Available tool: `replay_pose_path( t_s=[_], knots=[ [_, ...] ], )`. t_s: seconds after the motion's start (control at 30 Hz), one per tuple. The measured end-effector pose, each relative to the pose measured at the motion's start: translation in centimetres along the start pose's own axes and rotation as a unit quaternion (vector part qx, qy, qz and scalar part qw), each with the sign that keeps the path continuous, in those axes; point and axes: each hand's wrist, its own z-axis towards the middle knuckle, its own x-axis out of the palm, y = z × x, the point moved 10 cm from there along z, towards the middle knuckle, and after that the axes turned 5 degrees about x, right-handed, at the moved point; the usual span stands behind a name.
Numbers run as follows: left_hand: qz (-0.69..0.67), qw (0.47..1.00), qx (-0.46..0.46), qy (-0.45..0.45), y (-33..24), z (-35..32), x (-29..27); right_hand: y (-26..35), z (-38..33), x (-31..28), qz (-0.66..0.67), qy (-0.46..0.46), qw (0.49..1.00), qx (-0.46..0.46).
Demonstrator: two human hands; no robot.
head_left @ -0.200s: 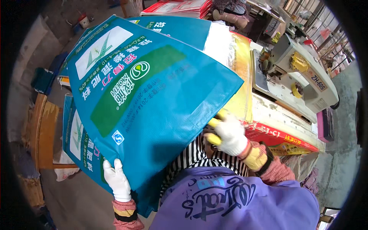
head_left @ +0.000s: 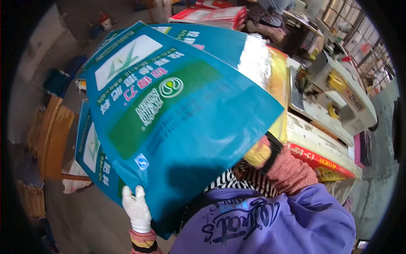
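Observation:
A large teal printed woven bag (head_left: 203,122) slants across the view in front of my body. My left hand (head_left: 137,208), in a white glove, grips its near left edge, thumb and fingers closed on the material. My right hand (head_left: 258,153) is behind the bag's near right edge. Only its yellow wrist part and the dark band show there; the fingers are hidden, perhaps inside the bag's opening or beneath it. More teal bags (head_left: 89,148) lie under and beyond this one.
A white sewing machine (head_left: 338,89) stands at the right on a bench. Yellow and red bags (head_left: 319,158) lie beside it. Red and white bags (head_left: 211,17) are stacked at the back, near another seated person (head_left: 267,19). Wooden furniture (head_left: 59,139) is at the left.
My right hand, earlier visible at the bag's near right edge with its yellow fingertips showing, has moved in behind that edge. My left hand keeps its grip; the whole view has shifted slightly.

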Motion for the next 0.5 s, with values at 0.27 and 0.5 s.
replay_pose_path(
  t_s=[0.27,0.5],
  knots=[
    [-0.001,0.997,-0.053,0.05,0.2,-0.3,-0.1,10.9,4.7,14.2,-0.205,0.038,0.978,0.021],
    [-0.167,0.975,-0.13,0.065,0.1,3.6,-0.2,16.4,-4.6,21.2,-0.561,0.298,0.771,0.044]
  ],
)
